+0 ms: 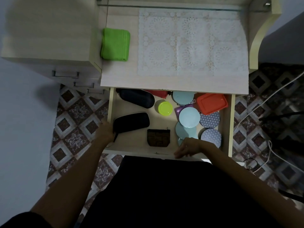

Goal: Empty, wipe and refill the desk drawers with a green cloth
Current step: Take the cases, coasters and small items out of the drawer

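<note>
The desk drawer (227, 129) is pulled out below the desk top. It holds two black cases, a lime-lidded jar (165, 108), an orange-lidded box (211, 101), several round pale blue and patterned lids and a small dark pouch (158, 137). My left hand (106, 131) grips the near end of the front black case (131, 122) at the drawer's left side. My right hand (186, 148) hangs with relaxed fingers over the drawer's front rim, holding nothing. The folded green cloth (115, 44) lies on the desk top at the back left.
A white lace mat (192, 43) covers most of the desk top (120, 76). A cabinet with handled drawers (65, 74) stands to the left. White and black cables (263, 102) trail over the patterned floor on the right.
</note>
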